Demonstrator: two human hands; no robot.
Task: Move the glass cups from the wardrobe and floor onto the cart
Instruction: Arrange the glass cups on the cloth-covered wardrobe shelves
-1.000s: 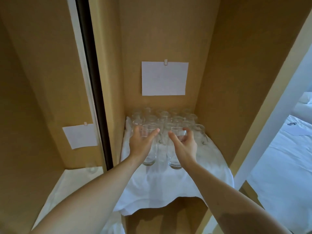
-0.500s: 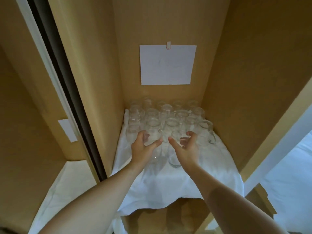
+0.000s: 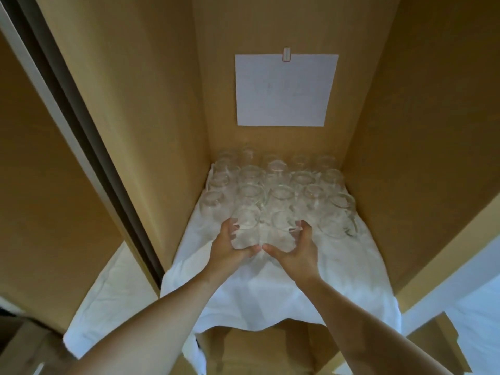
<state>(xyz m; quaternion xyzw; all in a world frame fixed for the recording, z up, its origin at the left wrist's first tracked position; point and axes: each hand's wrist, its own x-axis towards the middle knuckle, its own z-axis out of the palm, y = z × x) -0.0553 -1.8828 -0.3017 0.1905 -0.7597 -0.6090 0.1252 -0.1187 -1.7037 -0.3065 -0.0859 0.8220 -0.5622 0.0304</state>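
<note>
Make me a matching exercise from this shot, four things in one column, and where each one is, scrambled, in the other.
1. left hand
2. right hand
3. sheet of paper
4. white cloth

A. clipped to the back wall
B. spread over the shelf under the cups
C. gripping the front right cup
D. gripping the front left cup

Pairs: 1-D, 2-C, 3-A, 4-B

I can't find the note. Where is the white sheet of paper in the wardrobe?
In the head view, the white sheet of paper hangs clipped on the wardrobe's back wall, above the rows of glass cups.
</note>
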